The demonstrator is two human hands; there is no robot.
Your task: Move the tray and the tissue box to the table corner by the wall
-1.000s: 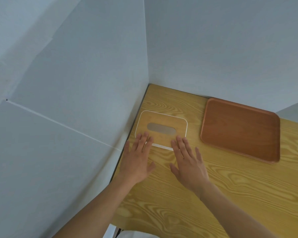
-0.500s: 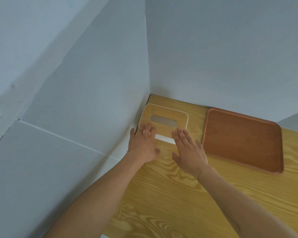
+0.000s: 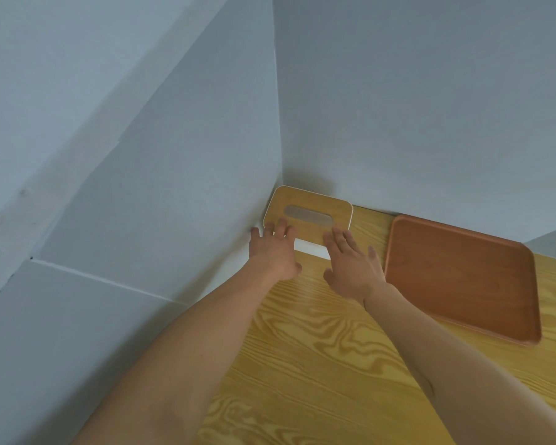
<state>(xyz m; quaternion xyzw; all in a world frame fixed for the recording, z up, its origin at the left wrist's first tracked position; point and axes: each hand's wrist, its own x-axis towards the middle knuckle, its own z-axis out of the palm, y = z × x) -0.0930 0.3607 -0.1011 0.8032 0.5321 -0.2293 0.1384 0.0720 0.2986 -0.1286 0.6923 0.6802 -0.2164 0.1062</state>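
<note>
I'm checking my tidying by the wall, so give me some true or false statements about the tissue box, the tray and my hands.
1. The tissue box sits in the table corner where the two walls meet. True.
2. The tray is stacked on top of the tissue box. False: it lies flat on the table to the box's right, with bare table between them.
3. Both hands rest open on the box's near edge. True: the left hand and right hand have flat fingers.
4. The tray holds a cup. False: it is empty.
5. The right hand grips the tray's rim. False: it lies beside the tray, on the box.
</note>
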